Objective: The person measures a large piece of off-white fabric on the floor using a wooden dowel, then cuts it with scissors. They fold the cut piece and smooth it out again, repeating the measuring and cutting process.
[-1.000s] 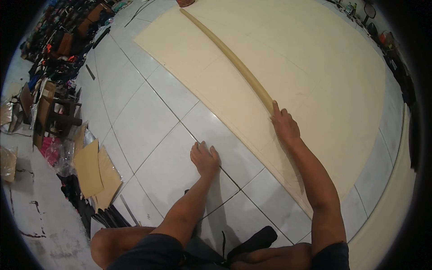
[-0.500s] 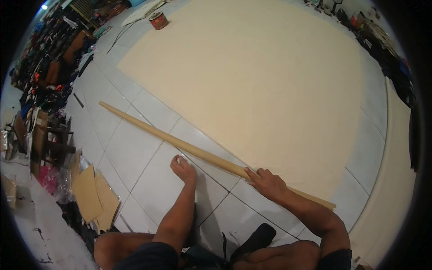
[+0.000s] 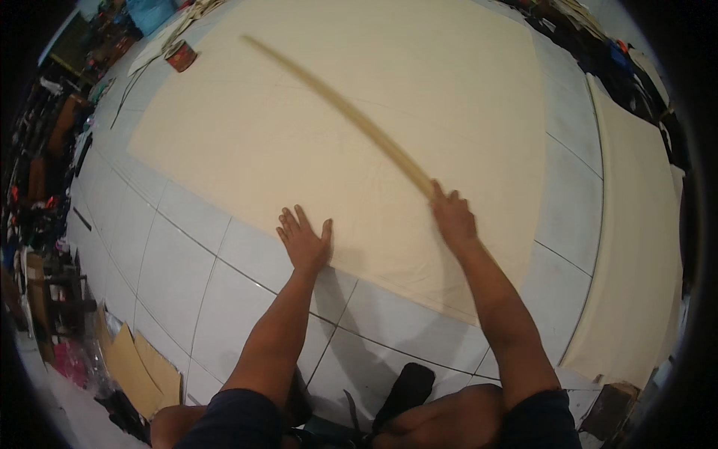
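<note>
A large cream fabric sheet [image 3: 464,97] lies spread over the white tiled floor. My right hand [image 3: 455,223] grips a long tan tube [image 3: 351,116], which looks like cardboard, close to its near end. From there the tube slants across the sheet to the far left, slightly blurred. Whether it touches the fabric along its length I cannot tell. Over the sheet's near edge, my left hand [image 3: 303,245] has its fingers spread, palm down, pressing on the cloth.
A red tin [image 3: 180,56] stands by the sheet's far left corner. Another cream cloth piece [image 3: 624,247] lies along the right. Cut cardboard pieces [image 3: 142,367] sit at the lower left. Dark piled clutter [image 3: 45,179] runs down the left side.
My right hand has carried the tube from the bare tiles by the near edge onto or over the sheet. My left hand has moved forward and spread open on the fabric. The view has shifted.
</note>
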The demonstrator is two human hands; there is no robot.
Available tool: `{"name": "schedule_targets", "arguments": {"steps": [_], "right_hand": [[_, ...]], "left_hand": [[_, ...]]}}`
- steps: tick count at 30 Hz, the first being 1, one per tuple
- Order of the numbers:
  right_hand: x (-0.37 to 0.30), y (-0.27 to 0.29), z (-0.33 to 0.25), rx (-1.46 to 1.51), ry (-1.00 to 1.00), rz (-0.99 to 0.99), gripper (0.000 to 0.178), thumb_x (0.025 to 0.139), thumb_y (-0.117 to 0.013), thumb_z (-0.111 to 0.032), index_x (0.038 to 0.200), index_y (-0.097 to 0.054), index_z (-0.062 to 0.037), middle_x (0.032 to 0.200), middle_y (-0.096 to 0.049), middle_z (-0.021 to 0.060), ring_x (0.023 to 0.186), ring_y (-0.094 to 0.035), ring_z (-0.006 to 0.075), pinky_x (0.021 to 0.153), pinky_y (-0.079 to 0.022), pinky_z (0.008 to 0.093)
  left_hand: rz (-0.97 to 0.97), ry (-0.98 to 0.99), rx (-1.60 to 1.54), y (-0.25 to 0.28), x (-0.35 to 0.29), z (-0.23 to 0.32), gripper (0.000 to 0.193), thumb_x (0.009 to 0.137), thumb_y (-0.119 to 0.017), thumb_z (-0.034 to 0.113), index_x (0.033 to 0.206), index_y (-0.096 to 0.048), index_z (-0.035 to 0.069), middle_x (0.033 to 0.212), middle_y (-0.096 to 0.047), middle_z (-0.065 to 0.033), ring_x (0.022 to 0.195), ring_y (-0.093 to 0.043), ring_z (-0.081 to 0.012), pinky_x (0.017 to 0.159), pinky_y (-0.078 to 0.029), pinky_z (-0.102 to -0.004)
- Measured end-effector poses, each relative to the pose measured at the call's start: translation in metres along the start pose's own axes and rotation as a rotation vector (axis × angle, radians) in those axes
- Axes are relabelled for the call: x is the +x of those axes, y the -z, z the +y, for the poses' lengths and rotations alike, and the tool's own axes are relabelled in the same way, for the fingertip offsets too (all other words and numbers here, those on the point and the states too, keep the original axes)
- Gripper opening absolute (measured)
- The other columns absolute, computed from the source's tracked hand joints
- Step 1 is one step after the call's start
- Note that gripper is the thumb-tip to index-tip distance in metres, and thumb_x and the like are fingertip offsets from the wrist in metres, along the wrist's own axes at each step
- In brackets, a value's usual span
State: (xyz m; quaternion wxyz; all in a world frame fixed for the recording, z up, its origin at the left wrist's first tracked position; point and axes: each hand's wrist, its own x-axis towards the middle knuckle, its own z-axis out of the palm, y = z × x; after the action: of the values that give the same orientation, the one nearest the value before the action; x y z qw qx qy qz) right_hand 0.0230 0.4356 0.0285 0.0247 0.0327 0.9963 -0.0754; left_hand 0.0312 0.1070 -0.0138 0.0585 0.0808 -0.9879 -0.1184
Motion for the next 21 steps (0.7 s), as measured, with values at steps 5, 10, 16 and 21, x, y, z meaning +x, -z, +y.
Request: {"name": "schedule_targets", "arguments": {"steps": [5, 10, 16, 21], "right_hand": [[-0.05, 0.013, 0.132, -0.023, -0.405, 0.071, 0.057, 0.1, -0.05, -0.037, 0.152, -0.03, -0.0231, 0.11, -0.056, 0.0204, 0.09, -0.064, 0.0393, 0.073, -0.058, 0.0487], [-0.106, 0.018, 0.202, 0.075, -0.702, 0.105, 0.055, 0.103, -0.042, -0.037, 0.152, -0.025, -0.0188, 0.109, -0.056, 0.0249, 0.092, -0.064, 0.0436, 0.077, -0.056, 0.051], [-0.116, 0.03, 0.23, 0.166, -0.825, 0.205, 0.055, 0.104, -0.04, -0.038, 0.153, -0.026, -0.0175, 0.112, -0.055, 0.0268, 0.093, -0.063, 0.0445, 0.079, -0.054, 0.0511], [-0.106, 0.042, 0.169, 0.317, -0.605, 0.28, 0.064, 0.1, -0.05, -0.034, 0.156, -0.021, -0.0189, 0.116, -0.053, 0.0257, 0.096, -0.061, 0.0435, 0.082, -0.052, 0.051]], "left_hand": [[-0.06, -0.004, 0.044, 0.005, 0.001, 0.006, 0.086, 0.096, -0.049, 0.055, 0.153, -0.02, -0.002, 0.157, -0.014, -0.0318, 0.147, -0.011, -0.0445, 0.119, -0.008, -0.0552], [-0.063, 0.004, 0.016, 0.005, 0.002, -0.003, 0.085, 0.096, -0.046, 0.056, 0.153, -0.021, -0.002, 0.158, -0.014, -0.0306, 0.148, -0.009, -0.043, 0.119, -0.004, -0.0545], [-0.105, -0.149, 0.021, 0.002, -0.024, 0.016, 0.085, 0.095, -0.048, 0.054, 0.151, -0.022, -0.004, 0.157, -0.012, -0.0325, 0.147, -0.008, -0.0459, 0.118, -0.004, -0.0577], [-0.145, -0.175, -0.034, 0.009, -0.071, 0.041, 0.083, 0.096, -0.05, 0.049, 0.151, -0.021, -0.006, 0.157, -0.012, -0.0318, 0.147, -0.008, -0.0461, 0.118, -0.005, -0.0584]]}}
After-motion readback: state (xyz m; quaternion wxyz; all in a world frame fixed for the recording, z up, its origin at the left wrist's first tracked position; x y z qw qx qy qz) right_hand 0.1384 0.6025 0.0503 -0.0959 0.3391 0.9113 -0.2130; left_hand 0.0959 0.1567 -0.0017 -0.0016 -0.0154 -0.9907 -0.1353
